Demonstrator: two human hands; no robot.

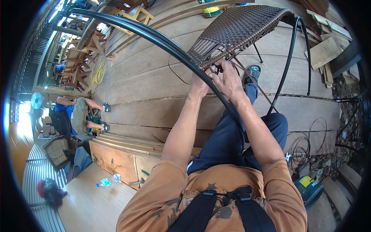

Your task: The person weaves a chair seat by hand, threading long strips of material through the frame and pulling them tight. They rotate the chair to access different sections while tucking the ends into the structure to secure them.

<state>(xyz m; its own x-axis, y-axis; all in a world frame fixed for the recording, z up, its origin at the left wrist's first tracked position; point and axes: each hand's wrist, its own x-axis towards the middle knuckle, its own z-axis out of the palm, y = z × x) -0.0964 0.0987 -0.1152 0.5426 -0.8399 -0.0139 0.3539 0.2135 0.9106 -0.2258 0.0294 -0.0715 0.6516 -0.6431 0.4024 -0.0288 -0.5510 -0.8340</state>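
Two bare hands are working close together at the narrow end of a woven wicker chair, which is standing on the plank floor in front of the person. The left hand is reaching to the woven edge beside the black metal frame; its fingers are bending in, but the fingertips are partly hidden, so whether it is gripping anything cannot be told. The right hand is curling its fingers and bringing its thumb towards them at the same edge, half closed; a small dark piece is showing between the hands, but which fingers are holding it cannot be made out. A dark flat strand is running from beside the right hand towards the person's knee. Loose dark strands are lying coiled near the floor's right edge. A plastic bottle is lying near the desk's far right corner.
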